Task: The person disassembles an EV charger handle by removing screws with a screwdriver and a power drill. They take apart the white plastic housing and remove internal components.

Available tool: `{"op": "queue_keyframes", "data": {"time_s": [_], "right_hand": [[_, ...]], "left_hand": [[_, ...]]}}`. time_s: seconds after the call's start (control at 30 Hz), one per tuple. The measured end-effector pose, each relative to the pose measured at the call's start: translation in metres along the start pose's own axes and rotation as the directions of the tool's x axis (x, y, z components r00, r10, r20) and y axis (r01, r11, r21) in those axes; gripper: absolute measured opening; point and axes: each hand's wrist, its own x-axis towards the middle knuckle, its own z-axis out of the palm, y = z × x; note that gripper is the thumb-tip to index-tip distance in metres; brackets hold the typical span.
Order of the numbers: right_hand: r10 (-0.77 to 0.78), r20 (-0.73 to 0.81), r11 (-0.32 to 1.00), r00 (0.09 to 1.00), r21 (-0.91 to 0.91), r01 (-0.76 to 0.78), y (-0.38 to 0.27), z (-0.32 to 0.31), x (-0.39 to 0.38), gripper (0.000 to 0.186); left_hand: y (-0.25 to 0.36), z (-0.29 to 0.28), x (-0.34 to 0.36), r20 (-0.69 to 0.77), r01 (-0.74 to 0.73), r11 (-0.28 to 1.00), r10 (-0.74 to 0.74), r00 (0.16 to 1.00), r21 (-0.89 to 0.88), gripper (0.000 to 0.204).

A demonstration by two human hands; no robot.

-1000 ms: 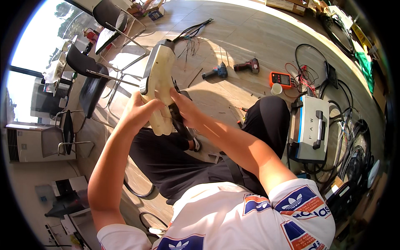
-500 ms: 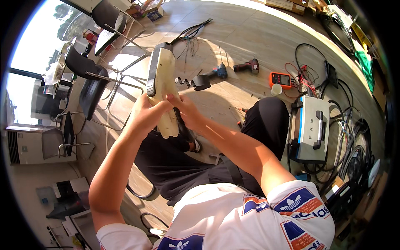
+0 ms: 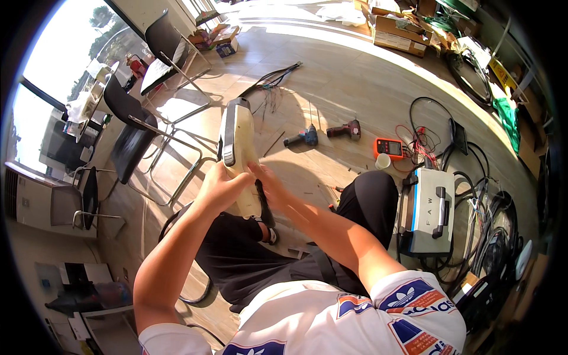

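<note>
My left hand (image 3: 221, 188) and my right hand (image 3: 269, 184) hold a long cream plastic housing (image 3: 244, 127) with a dark grey strip along its side, above the floor in front of my knees. It resembles a charging gun's shell, but its exact kind does not show clearly. The left fingers wrap its lower part from the left, thumb across the front. My right hand grips it from the right, its thumb close to the left one. A black part (image 3: 262, 204) hangs below my right hand, partly hidden.
On the floor ahead lie a blue drill (image 3: 303, 137), a dark red drill (image 3: 344, 129), an orange meter (image 3: 389, 148) with a small cup (image 3: 383, 161), and a cable with bare wire ends (image 3: 269, 80). A grey case (image 3: 433, 210) stands right among cables. Chairs (image 3: 127, 130) stand left.
The whole view has tilted upward, so the room sits lower in it. The housing has turned somewhat, and the curled black strip beside it is out of sight. Both hands keep their hold.
</note>
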Motion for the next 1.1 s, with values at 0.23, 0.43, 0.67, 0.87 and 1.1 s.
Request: {"op": "queue_keyframes", "data": {"time_s": [0.23, 0.43, 0.67, 0.87, 1.1], "right_hand": [[0.099, 0.115, 0.993, 0.988, 0.048, -0.105, -0.009, -0.007, -0.002, 0.059], [0.144, 0.089, 0.988, 0.986, 0.048, -0.148, -0.020, -0.003, -0.005, 0.064], [0.134, 0.048, 0.991, 0.990, -0.012, -0.133, -0.011, -0.005, -0.003, 0.057], [0.030, -0.049, 0.998, 0.998, -0.045, -0.032, -0.011, -0.004, -0.004, 0.061], [0.029, -0.031, 0.996, 0.999, -0.084, -0.031, -0.014, -0.005, -0.001, 0.061]], "left_hand": [[0.000, 0.001, -0.007, -0.056, -0.023, 0.993, 0.029, 0.998, 0.115, 0.038], [0.014, -0.002, -0.007, -0.025, -0.036, 0.989, 0.040, 0.999, 0.144, 0.041], [-0.010, -0.001, 0.000, -0.033, -0.041, 0.983, 0.048, 0.998, 0.177, 0.044], [0.000, 0.005, 0.005, -0.030, -0.076, 0.984, 0.082, 0.996, 0.162, 0.046], [-0.009, 0.003, 0.005, -0.020, -0.068, 0.992, 0.070, 0.997, 0.109, 0.048]]}}
